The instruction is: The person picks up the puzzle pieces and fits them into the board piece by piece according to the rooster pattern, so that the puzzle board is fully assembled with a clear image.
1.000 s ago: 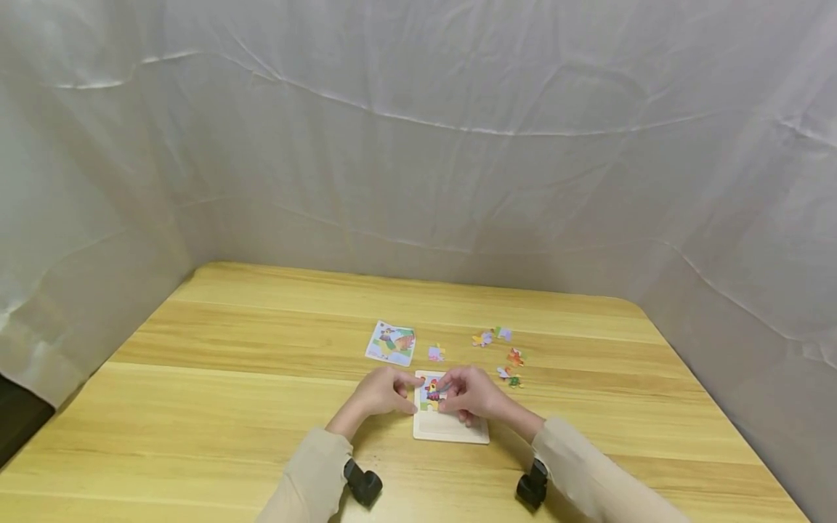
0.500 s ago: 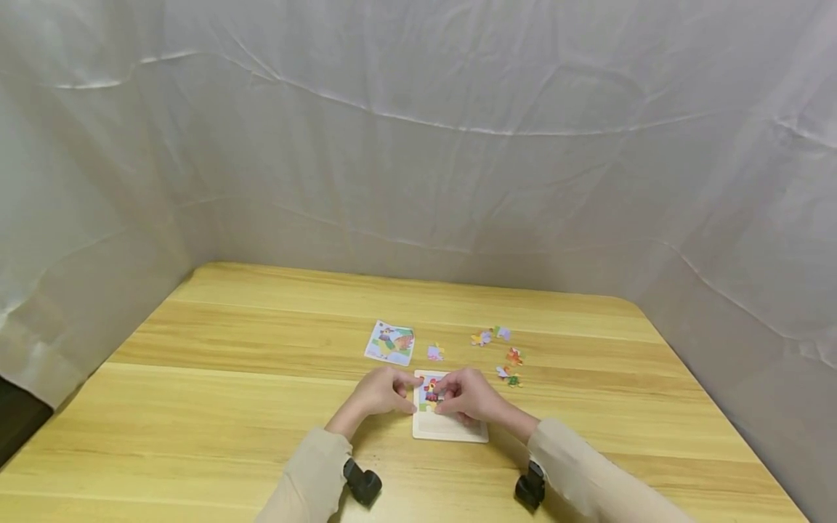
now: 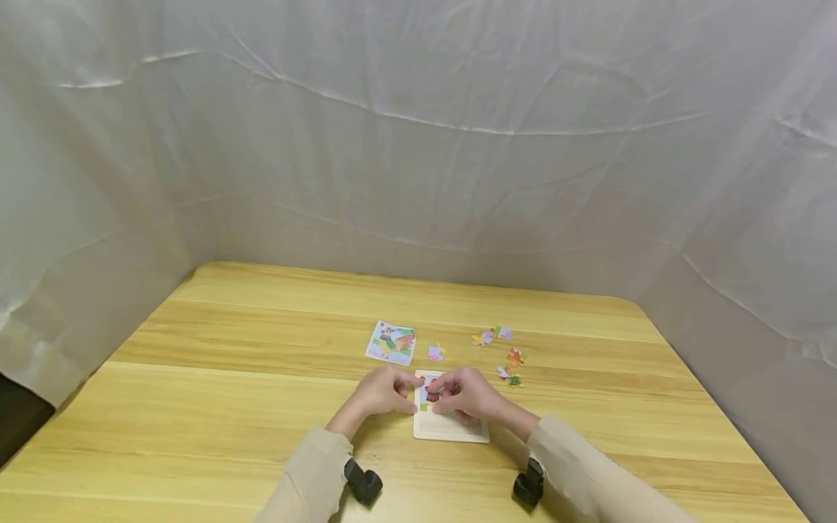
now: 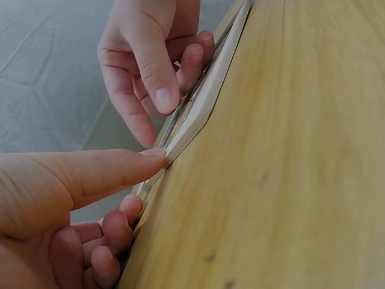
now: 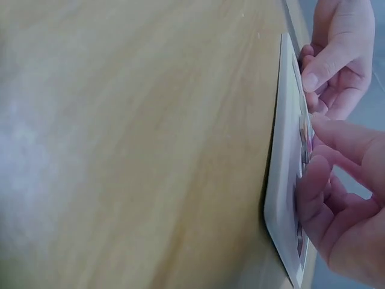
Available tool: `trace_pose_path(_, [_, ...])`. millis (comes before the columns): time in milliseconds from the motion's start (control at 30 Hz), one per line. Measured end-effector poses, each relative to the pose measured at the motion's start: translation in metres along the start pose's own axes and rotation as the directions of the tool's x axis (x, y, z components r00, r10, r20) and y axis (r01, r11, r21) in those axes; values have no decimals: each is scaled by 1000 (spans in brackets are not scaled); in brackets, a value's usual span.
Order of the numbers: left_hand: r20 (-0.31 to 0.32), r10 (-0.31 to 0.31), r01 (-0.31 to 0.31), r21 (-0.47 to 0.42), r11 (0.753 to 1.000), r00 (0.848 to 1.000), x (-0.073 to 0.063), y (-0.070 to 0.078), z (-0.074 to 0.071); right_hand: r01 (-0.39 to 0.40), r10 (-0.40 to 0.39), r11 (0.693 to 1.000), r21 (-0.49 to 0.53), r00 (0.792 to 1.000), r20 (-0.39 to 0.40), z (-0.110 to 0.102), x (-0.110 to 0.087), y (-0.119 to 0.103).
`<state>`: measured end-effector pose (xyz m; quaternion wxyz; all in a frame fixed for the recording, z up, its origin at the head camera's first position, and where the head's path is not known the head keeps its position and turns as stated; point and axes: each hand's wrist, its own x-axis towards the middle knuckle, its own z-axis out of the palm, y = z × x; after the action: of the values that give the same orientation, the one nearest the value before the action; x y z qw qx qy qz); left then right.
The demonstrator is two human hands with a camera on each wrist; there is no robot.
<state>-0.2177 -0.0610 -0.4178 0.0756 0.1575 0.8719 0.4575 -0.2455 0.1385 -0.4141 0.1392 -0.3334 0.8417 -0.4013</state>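
Observation:
A pale wooden puzzle tray lies flat in front of me, its near part bare wood. Joined pieces with a colourful bird fill part of its upper left. My left hand holds the tray's left side, thumb at the lower edge and index finger at the upper corner. Over the tray, my right hand pinches a puzzle piece at the joined ones; its fingers cover most of that piece. In the left wrist view, the left thumb presses the tray's rim.
Beyond the tray lies a picture card, with a lilac piece beside it. Several loose pieces, among them a yellow-and-lilac one and a red one, lie at the back right. A grey curtain surrounds the wooden table.
My right hand has shifted slightly left over the tray, and its fingers now cover more of the bird picture. The left hand and the loose pieces have stayed put.

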Motion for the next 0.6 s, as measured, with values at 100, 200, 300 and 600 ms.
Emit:
trace_pose_path(100, [-1, 5, -5, 1, 1000, 1000, 0, -1, 1, 11, -11, 1000, -1, 1000, -8, 1, 2, 0])
trace_pose_path(200, [-1, 11, -11, 7, 1000, 1000, 1, -1, 1, 14, -14, 1000, 1, 1000, 4, 2, 5, 0])
trace_pose_path(300, [-2, 12, -12, 13, 1000, 1000, 2, -2, 1, 15, -15, 1000, 4, 1000, 20, 2, 7, 0])
trace_pose_path(600, [0, 10, -10, 12, 1000, 1000, 2, -3, 0, 29, -29, 1000, 6, 999, 39, 2, 10, -1])
